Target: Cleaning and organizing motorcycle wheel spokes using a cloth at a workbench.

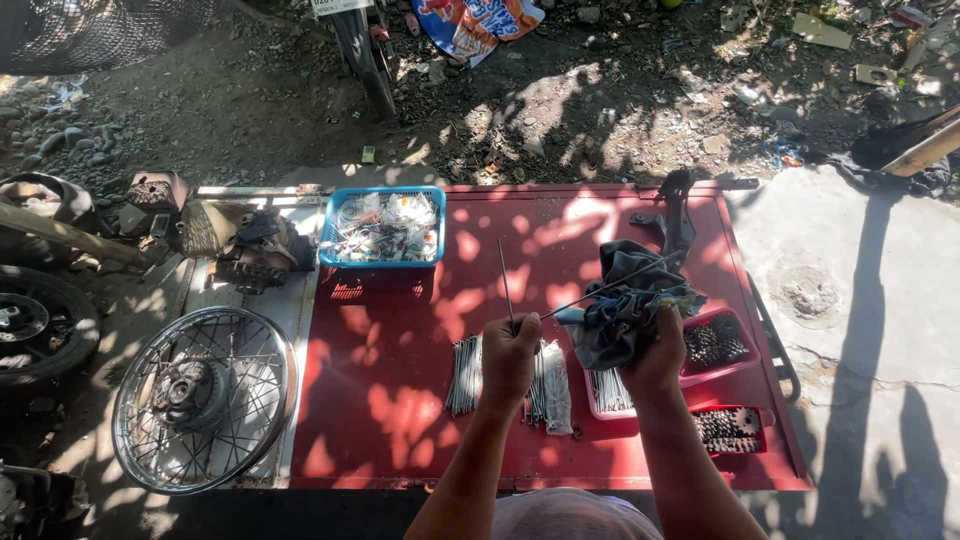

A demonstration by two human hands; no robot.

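Note:
My left hand is closed around a thin metal spoke that sticks straight up from the fist. My right hand grips a dark grey rag wrapped around a second spoke, which slants from the rag toward the left hand. Both hands hover over a red metal panel lying flat. Under the hands lie bundles of spokes and a clear bag of spokes.
A blue basket of small bagged parts sits at the panel's far left. Red trays of small metal nipples stand to the right. A spoked wheel, an engine and a tyre lie left; a motorbike wheel stands behind.

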